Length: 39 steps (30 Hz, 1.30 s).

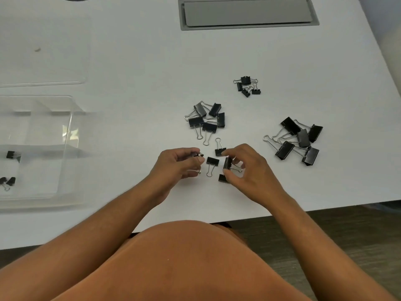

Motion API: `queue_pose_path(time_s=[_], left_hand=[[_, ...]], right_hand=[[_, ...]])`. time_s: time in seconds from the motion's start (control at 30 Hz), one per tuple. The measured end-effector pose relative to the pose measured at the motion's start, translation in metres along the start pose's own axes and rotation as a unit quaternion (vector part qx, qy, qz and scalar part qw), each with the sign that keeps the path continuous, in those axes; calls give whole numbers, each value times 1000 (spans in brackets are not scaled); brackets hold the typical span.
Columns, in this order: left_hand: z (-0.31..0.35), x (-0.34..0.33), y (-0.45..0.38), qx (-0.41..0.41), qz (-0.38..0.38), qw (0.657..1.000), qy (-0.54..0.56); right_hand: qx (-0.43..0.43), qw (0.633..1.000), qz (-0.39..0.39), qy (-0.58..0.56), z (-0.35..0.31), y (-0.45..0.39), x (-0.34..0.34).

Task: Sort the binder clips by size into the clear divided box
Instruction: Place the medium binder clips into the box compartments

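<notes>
1. Head view: left hand [178, 162] pinches a black metal binder clip [198, 154]; right hand [245, 168] grips another black clip [227, 163].
2. Gather the loose middle-sized clips [212, 161], then carry them left to the clear divided plastic box [67, 135].

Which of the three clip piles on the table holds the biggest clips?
The pile at the right, beyond the right hand. Its clips are clearly larger than those in the middle pile and the far small pile.

Both forearms reach forward, the left hand [181, 162] and right hand [247, 168] low, near each other, fingers curled.
</notes>
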<state>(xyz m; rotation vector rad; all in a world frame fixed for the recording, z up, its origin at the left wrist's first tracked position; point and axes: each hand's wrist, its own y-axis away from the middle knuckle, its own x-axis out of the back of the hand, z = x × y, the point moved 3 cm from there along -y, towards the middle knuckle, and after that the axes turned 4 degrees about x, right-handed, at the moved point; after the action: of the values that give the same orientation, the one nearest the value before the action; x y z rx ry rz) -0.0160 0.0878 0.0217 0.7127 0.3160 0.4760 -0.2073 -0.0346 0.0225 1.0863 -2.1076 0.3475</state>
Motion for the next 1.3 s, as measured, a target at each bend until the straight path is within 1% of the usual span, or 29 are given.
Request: queue_pose_path(time_s=[0.03,0.1,0.17,0.23,0.3,0.37,0.5,0.6,0.67,0.73,0.8,0.83,0.87,0.9,0.97,1.0,1.03,1.07,1.1,1.17,1.23,1.3], left_hand=[[-3,7,2,2,0,1000,9],[-4,9,1,4,-7,1000,1],[-3,10,2,5,-13,1000,-4],[-1,11,2,2,-18,1000,-7],[0,11,3,2,-24,1000,-13],[-2,12,3,5,-30,999,-15],[-5,15,6,12,-32,999,-11],[-6,19,9,16,-32,999,-8],[-5,23,12,16,-31,999,-4],[-4,27,15,13,-30,999,1],[-1,32,19,8,-30,999,10],[1,36,22,6,-31,999,17],[3,39,24,3,-32,999,27],[5,44,26,-1,-33,999,38],[8,55,32,-11,-32,998,59],[10,62,36,-15,-29,997,67],[11,69,40,-19,-22,997,74],[13,78,45,-22,-14,996,80],[14,86,50,-26,-6,996,83],[17,105,61,-36,13,996,81],[21,128,73,-54,32,995,73],[24,155,86,-75,51,994,68]], right_hand=[[37,998,-48,35,-3,1,0],[91,985,-107,95,0,2,5],[112,969,-173,134,5,-2,2],[140,950,-214,177,5,-7,-1],[162,936,-233,208,7,-10,0],[165,928,-251,222,5,-13,-1],[167,917,-291,214,-4,-18,0],[174,917,-294,206,-6,-23,-1],[157,922,-291,200,-2,-24,-3],[125,950,-255,130,1,-23,-3],[44,982,-181,-24,-1,-21,-1],[-19,981,-143,-130,-4,-21,-2],[-78,960,-110,-244,-11,-21,-5],[-124,926,-81,-348,-19,-22,-11],[-186,839,-52,-509,-37,-25,-28],[-200,802,-52,-561,-48,-29,-37],[-207,773,-59,-597,-60,-32,-47],[-209,752,-72,-621,-75,-36,-57],[-206,738,-85,-636,-88,-40,-67],[-196,722,-110,-654,-118,-48,-86],[-190,717,-128,-658,-150,-57,-103],[-184,721,-141,-653,-182,-66,-119]])
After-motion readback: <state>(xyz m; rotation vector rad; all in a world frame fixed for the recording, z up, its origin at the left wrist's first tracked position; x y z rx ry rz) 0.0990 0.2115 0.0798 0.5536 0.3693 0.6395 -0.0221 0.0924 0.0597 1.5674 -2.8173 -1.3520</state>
